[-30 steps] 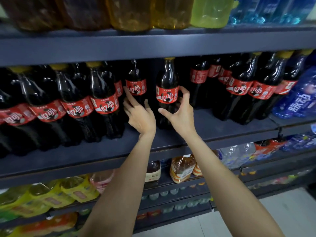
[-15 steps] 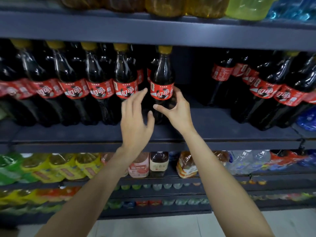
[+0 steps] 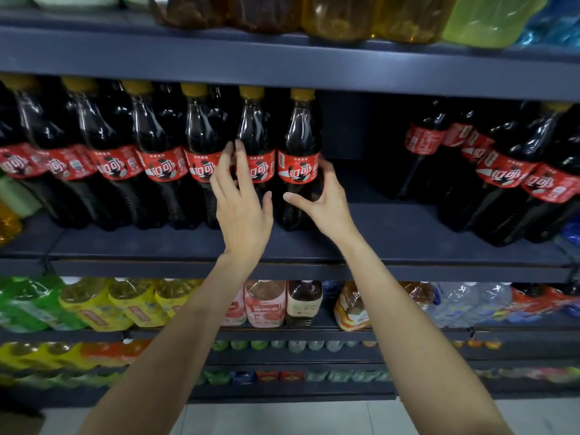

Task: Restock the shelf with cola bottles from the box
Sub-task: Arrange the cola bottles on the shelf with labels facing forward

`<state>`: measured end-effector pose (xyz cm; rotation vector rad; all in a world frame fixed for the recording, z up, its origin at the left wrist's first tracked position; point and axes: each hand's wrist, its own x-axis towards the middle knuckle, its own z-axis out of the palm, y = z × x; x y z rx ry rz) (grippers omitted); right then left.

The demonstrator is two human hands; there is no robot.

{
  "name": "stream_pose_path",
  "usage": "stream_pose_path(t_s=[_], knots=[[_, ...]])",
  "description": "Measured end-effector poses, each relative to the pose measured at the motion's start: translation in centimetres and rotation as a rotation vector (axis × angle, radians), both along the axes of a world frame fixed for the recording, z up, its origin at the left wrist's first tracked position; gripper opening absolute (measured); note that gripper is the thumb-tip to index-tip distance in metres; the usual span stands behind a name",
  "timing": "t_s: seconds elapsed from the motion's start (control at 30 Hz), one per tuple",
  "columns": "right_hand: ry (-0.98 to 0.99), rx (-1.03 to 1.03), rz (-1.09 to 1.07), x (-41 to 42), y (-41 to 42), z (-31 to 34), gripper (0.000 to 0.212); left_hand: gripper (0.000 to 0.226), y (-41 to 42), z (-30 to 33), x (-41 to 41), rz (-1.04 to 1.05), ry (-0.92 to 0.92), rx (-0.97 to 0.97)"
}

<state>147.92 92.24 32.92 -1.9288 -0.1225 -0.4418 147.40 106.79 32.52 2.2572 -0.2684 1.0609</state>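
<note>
Frame centre: my right hand (image 3: 323,200) grips the end cola bottle (image 3: 299,158) below its label, thumb and fingers curled round it, upright on the shelf (image 3: 392,233). My left hand (image 3: 240,202), fingers straight, touches the neighbouring bottle (image 3: 254,133).

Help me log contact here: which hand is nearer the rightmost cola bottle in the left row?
Right. The right hand curls around that rightmost cola bottle; the left hand lies against the neighbouring bottle to its left.
</note>
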Motion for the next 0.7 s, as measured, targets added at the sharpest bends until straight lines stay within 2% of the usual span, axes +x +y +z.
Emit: stream_pose_path(t_s=[0.2, 0.37, 0.53, 0.7], knots=[[0.008, -0.016, 0.003, -0.2, -0.2, 0.2, 0.082, 0.086, 0.3, -0.3, 0.1, 0.003, -0.014, 0.028], [-0.012, -0.048, 0.003, -0.3, 0.2, 0.1, 0.082, 0.097, -0.3, -2.1, -0.2, 0.047, 0.042, 0.081], [-0.018, -0.066, 0.003, -0.3, 0.1, 0.1, 0.081, 0.090, -0.6, -2.7, 0.0, -0.011, -0.018, -0.025], [-0.006, -0.069, -0.003, -0.3, 0.1, 0.2, 0.082, 0.092, -0.4, -2.9, 0.2, -0.043, -0.028, -0.028]])
